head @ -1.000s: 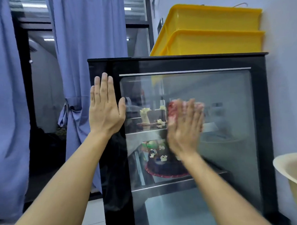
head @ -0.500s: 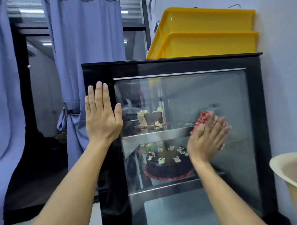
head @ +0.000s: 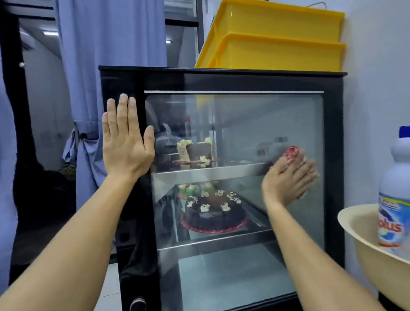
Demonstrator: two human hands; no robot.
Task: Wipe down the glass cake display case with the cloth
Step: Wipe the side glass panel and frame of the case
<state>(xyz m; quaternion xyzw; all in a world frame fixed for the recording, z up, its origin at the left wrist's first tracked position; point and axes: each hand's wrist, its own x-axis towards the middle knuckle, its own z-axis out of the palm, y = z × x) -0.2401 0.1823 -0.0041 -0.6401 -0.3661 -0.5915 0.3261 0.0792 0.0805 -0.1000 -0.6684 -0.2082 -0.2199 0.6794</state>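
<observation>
Change: the right hand (head: pixel 288 181) with the cloth (head: pixel 290 152) has slid rightward across the glass since a second ago, from near the middle to close to the right frame; the left hand has stayed put.
Right hand: blurred, fingers laid flat, pressing the red cloth against the pane; only a bunch of it shows above the fingertips.
Left hand (head: pixel 125 140): palm flat, fingers straight and together, holding nothing, braced on the black left frame.
Display case (head: pixel 243 79): upright, black-framed; a round chocolate cake (head: pixel 213 213) on its middle shelf, cake slices (head: pixel 195 153) above.
On top: two stacked yellow crates (head: pixel 276 39).
Right edge: cream basin (head: pixel 368 254) holding a white bottle (head: pixel 402 189).
</observation>
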